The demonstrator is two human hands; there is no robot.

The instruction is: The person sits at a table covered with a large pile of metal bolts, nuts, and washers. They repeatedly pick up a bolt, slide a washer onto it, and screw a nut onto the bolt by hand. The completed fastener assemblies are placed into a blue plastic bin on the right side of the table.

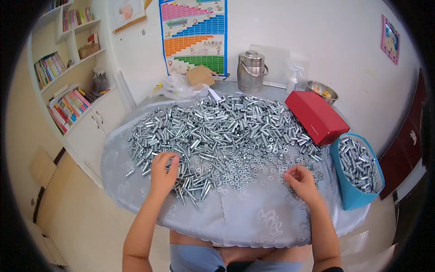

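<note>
A broad heap of silvery metal sleeves and threaded bolts spreads over the table. My left hand reaches over its near left part, thumb held apart from the bent fingers, and I see nothing gripped in it. Loose nuts and washers lie along the near side of the heap, toward the right. Above their right end is my right hand, with thumb and fingertips pinched together; whatever they hold, if anything, is too small to make out.
The grey patterned tablecloth covers the table. At right stand a blue bin full of metal sleeves and a red box. Behind are a steel canister, a spray bottle, a metal bowl and a plastic bag.
</note>
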